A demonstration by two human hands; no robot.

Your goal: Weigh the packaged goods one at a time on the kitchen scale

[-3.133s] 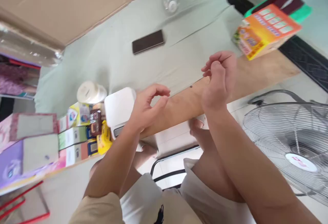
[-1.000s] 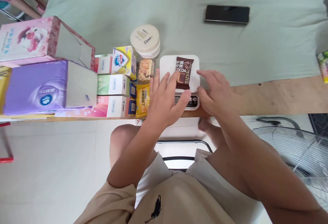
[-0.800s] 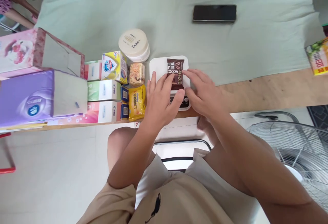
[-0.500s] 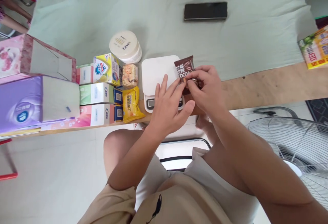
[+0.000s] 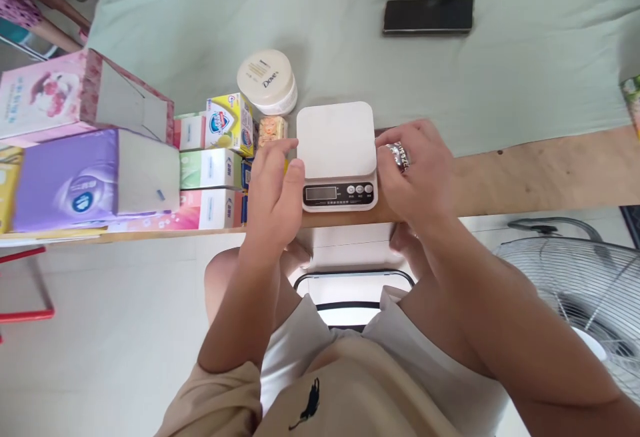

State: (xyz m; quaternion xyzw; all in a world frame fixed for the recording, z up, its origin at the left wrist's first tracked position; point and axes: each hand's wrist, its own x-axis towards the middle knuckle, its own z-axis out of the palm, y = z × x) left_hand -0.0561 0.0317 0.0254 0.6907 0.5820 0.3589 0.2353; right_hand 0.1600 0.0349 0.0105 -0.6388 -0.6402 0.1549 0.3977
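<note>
A white kitchen scale (image 5: 336,140) with a small display and round buttons lies at the table's front edge, its plate bare. My left hand (image 5: 276,187) is at the scale's left side, fingers stretched forward and thumb along the edge; it holds nothing visible. To the right of the scale, my right hand (image 5: 417,167) is closed round a snack packet (image 5: 399,155). Only a silvery, printed bit of the packet and a dark brown edge show; the hand hides the rest. A yellow soap packet behind my left hand is almost wholly covered.
A Dove tub (image 5: 267,83), a yellow soap box (image 5: 227,123) and a small patterned block (image 5: 273,129) stand left of the scale. Farther left are a purple tissue pack (image 5: 67,180) and a pink box (image 5: 45,97). A black phone (image 5: 429,15) lies farther back. A fan (image 5: 575,303) stands at lower right.
My left hand has moved left, off the packet to the scale's left side. My right hand has drawn the brown packet off the scale's plate to its right. The view has shifted slightly.
</note>
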